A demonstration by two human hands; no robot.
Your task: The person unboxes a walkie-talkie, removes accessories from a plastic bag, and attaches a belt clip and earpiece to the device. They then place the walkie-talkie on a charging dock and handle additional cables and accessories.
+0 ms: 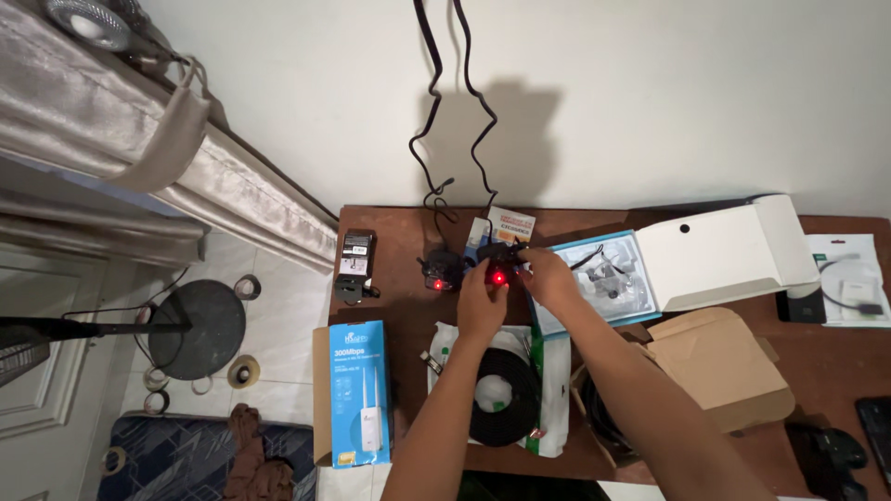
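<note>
My left hand (481, 301) and my right hand (548, 276) meet over a small black device (499, 264) with a glowing red light, near the far edge of the brown table (390, 264). Both hands grip it, fingers closed around its body. A second small black device (440, 273), also showing a red light, sits just to the left of it. Black cables (452, 102) hang down the white wall and reach these devices.
An open white and blue box (677, 255) lies right of my hands, a brown cardboard piece (719, 366) nearer me. A coil of flat black cable (503, 394) in plastic lies under my arms. A blue product box (357, 394) and black adapter (355, 255) lie at left.
</note>
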